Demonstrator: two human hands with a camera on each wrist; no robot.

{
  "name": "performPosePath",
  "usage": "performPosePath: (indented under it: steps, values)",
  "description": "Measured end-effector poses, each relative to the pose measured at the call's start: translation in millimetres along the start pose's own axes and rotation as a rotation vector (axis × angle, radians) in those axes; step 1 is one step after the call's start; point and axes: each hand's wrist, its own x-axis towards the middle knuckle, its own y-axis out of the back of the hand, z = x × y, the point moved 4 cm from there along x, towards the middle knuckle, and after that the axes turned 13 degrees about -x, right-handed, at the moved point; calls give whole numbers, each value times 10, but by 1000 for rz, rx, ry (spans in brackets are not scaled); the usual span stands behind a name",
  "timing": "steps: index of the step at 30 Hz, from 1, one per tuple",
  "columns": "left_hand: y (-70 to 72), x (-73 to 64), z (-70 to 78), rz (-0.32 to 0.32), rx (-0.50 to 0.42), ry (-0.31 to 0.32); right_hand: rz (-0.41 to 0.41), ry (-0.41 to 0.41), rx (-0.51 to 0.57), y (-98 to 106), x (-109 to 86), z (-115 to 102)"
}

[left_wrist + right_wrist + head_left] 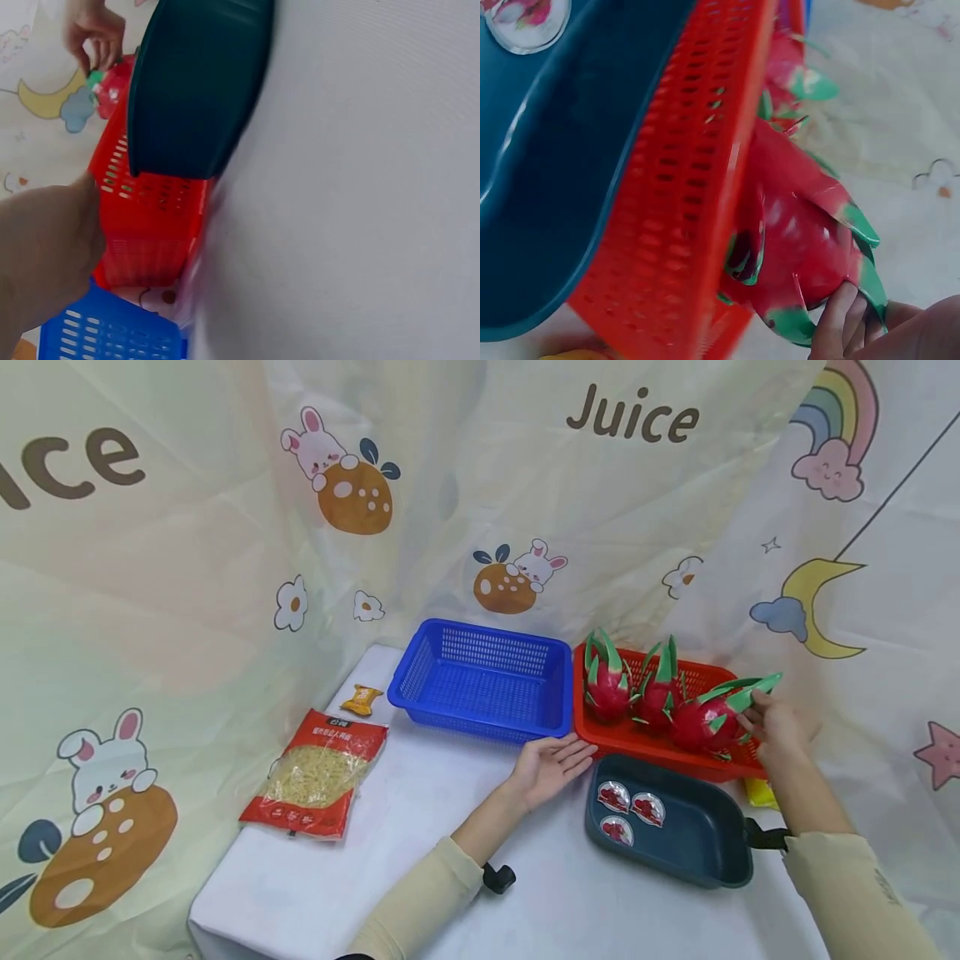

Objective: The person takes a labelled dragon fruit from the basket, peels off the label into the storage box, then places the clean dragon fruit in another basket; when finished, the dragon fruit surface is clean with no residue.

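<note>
A red perforated basket holds three dragon fruits with green-tipped scales. My right hand pinches the green leafy end of the rightmost dragon fruit; in the right wrist view the fingertips press against its scales. The middle dragon fruit and the left one stand leaves-up in the basket. My left hand is palm up, its fingers extended and fingertips right at the red basket's near left corner. In the left wrist view, that hand overlaps the basket's wall.
A dark teal pan with three round dragon fruit pictures stands before the red basket, its black handle pointing right. Left of it is a blue basket. A red noodle packet and an orange wrapped snack lie further left. Something yellow shows beside the handle.
</note>
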Motion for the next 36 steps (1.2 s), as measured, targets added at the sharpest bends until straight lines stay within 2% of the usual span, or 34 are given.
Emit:
performPosePath:
  steps: [5,14,21,28,32,36]
  values:
    - [32,-6,6,-8,4,17,22,9,-85,12,154,79]
    - [34,6,-2,-14,-6,16,-3,68,-95,54,281,233]
    - [54,4,-15,-11,-18,17,50,58,-69,68,346,364]
    - [43,-12,5,-21,14,30,48,10,-101,84,388,367]
    - [33,-28,27,-20,56,35,91,1,-135,87,373,377]
    - [0,-80,39,-16,157,47,206,31,-230,125,289,374]
